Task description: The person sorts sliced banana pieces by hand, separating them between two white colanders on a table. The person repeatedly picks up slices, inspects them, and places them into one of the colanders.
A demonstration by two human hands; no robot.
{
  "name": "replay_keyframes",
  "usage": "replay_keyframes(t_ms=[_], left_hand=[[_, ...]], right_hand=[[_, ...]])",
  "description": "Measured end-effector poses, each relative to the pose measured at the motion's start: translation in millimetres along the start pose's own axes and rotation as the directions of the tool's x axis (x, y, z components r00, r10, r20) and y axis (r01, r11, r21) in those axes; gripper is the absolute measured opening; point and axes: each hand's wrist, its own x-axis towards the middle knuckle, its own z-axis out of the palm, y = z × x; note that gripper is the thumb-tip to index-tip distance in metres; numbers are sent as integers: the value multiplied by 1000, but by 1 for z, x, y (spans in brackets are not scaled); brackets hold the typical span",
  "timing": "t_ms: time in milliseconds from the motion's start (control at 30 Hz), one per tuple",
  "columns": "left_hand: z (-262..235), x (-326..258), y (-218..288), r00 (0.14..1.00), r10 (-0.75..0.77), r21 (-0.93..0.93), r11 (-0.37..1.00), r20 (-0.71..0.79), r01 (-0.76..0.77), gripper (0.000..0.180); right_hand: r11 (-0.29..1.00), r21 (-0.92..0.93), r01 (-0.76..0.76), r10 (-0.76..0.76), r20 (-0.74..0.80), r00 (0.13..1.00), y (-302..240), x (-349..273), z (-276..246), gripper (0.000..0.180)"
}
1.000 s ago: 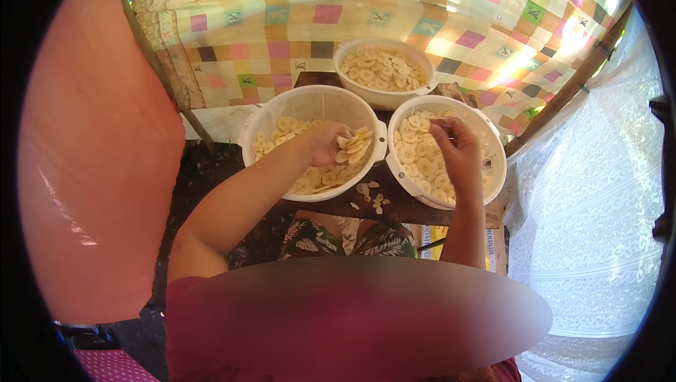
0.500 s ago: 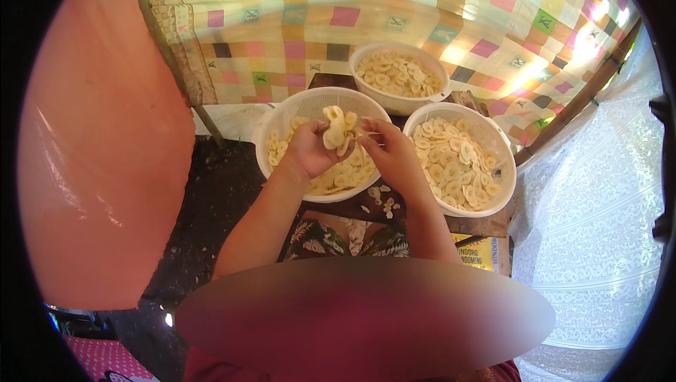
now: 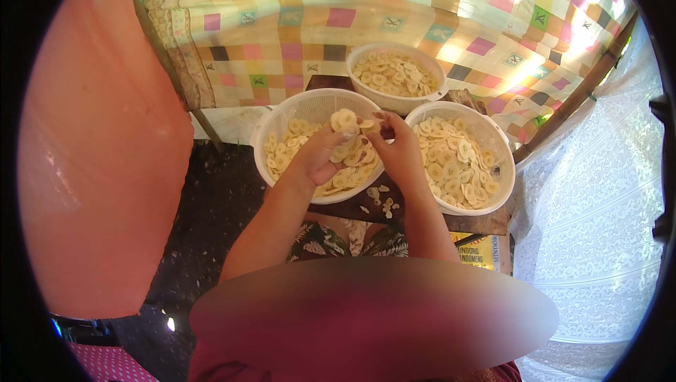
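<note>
Yellow banana slices (image 3: 451, 160) lie heaped in the right colander (image 3: 495, 139); those in the left colander (image 3: 320, 106) appear outstanding. Left hand (image 3: 317, 159) grips several; right hand (image 3: 400, 144) adjoins them, grip indeterminate.

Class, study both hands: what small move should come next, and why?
Judging by the banana slices held in the left hand above the left basket, with the right hand at their edge, easing one slice free seems a sensible next move.
</note>
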Motion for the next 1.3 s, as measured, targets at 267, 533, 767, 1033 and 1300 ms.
replay_keyframes(t_ms=[267, 533, 767, 1033, 1300], left_hand=[[25, 20, 2, 990, -83, -12, 996, 112, 85, 35], [44, 45, -2, 975, -105, -13, 994, 194, 110, 34], [71, 51, -12, 941, -164, 8, 986, 297, 169, 36], [57, 51, -5, 922, -224, -30, 969, 315, 245, 40], [50, 59, -11, 888, -241, -71, 954, 391, 291, 45]], right_hand=[[998, 69, -13, 15, -27, 1000, 3, 8, -51, 24], [938, -329, -106, -33, -389, 921, 6, 9, -154, 21], [947, -260, 189, -202, -24, 979, -16, -7, -119, 16], [965, -248, -89, 6, -318, 948, 4, 9, -146, 19], [970, -217, 106, -112, -13, 994, -8, 4, -114, 25]])
